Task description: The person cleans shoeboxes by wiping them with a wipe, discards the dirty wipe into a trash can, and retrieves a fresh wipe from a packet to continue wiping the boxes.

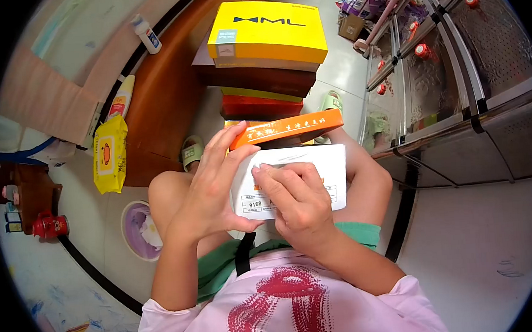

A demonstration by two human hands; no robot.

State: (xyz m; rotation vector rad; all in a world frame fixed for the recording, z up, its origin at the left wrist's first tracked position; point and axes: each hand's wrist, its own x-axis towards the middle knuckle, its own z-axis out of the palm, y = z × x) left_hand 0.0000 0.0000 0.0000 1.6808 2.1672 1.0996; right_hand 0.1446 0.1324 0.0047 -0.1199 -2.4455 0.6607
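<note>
On my lap stands a shoe box with its white end (337,172) facing me. The end carries a printed label with the number 9168 and a faint grey smudge near its top edge. Above it the orange lid (312,124) with white lettering sits tilted. My left hand (213,184) grips the box at its left side, thumb along the bottom edge and fingers reaching up to the lid. My right hand (300,201) presses its curled fingers against the white end and covers part of the label. Whatever those fingers may hold is hidden.
Ahead stands a stack of shoe boxes, topped by a yellow box (270,33). At left are a wooden bench (164,93), yellow wipes pack (110,154), white bottle (146,34) and purple basin (130,235). Glass-fronted cabinets (436,64) line the right.
</note>
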